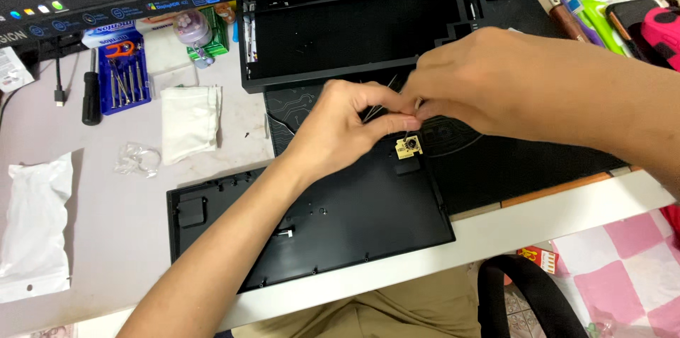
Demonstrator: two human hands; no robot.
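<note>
Landmark: black bottom shell (340, 228) of a keyboard, lying flat at the desk's near edge, long axis running left–right, slightly tilted.

Far left of the shell: one white pouch (32, 228). Up and left of it: one black screwdriver (91, 93), one blue case of small drivers (124, 72), one folded white cloth (188, 122), one crumpled clear wrapper (136, 159).

Above the shell: one black top frame (354, 26), hollow, parallel to it.

Over the shell's upper right corner: one small yellowish circuit board (409, 147) with a round part at its centre, sitting right at the shell's edge.

Left hand (340, 132): fingers drawn together, thumb and forefinger pinching thin wires (382, 100) directly above the board. The board lies just below and right of these fingertips.

Right hand (489, 79): comes in from the right, fingers curled and pinched onto the same wires, touching the left fingertips. Both hands are about equally near the board; the left sits slightly lower, closer.

Wire count: cannot tell, too fine.
</note>
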